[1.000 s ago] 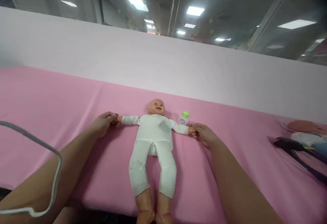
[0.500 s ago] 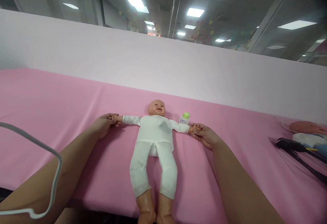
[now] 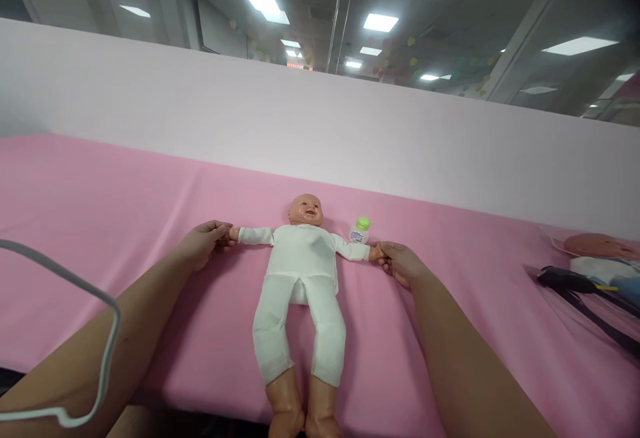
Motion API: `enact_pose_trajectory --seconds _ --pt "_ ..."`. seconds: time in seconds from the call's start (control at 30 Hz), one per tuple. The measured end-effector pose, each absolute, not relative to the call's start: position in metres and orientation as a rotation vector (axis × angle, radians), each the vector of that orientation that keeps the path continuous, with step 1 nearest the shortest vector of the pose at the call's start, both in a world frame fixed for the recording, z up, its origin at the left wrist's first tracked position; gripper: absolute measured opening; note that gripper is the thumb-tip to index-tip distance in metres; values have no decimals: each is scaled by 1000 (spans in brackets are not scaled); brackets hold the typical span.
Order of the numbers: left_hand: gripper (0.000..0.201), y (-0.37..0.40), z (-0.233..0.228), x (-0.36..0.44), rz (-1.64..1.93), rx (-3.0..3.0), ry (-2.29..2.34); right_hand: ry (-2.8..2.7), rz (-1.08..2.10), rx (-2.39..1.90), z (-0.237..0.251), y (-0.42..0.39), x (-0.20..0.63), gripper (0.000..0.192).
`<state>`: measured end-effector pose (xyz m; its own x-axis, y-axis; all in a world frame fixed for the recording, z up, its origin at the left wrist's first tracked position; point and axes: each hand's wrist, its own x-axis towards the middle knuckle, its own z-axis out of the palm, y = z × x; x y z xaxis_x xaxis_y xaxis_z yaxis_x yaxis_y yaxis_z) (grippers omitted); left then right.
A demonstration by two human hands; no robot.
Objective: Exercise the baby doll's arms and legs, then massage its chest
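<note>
**Two hands, one doll, arms spread**

Both hands are closed in a narrow pinch: left hand [image 3: 200, 245] on one tiny fist of the baby doll [image 3: 300, 285], right hand [image 3: 400, 263] on the other, sleeves drawn out straight to either side. Doll lies face up mid-way along the pink bed sheet [image 3: 100, 211], feet over the near edge, head toward the far edge under the pale partition [image 3: 300, 118].

Judgement: hold at the wrists, pull evenly, keep the torso flat so the white bodysuit doesn't twist.

Small bottle with green cap [image 3: 360, 230] stands just beside the doll's shoulder, near the right hand; its label print is too small to read.

Second doll [image 3: 597, 248] and a black strap [image 3: 585, 298] toward the right edge. Grey cable [image 3: 107, 331] crosses the left forearm.
</note>
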<state>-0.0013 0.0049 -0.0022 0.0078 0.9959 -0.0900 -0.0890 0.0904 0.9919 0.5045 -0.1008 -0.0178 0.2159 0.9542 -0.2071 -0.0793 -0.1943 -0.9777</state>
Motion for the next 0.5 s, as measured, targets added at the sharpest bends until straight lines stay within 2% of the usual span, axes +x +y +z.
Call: enact_pose_trajectory --seconds 0.13,0.37,0.5 --pt "12 4 2 1 1211 983 1190 -834 1243 -1362 -20 -100 507 21" --pt "28 -3 8 0 1192 978 1125 -872 1322 -1277 -20 -104 510 33" --pt "33 -5 8 -3 1170 1043 1104 -905 1268 -1311 -18 -105 507 24"
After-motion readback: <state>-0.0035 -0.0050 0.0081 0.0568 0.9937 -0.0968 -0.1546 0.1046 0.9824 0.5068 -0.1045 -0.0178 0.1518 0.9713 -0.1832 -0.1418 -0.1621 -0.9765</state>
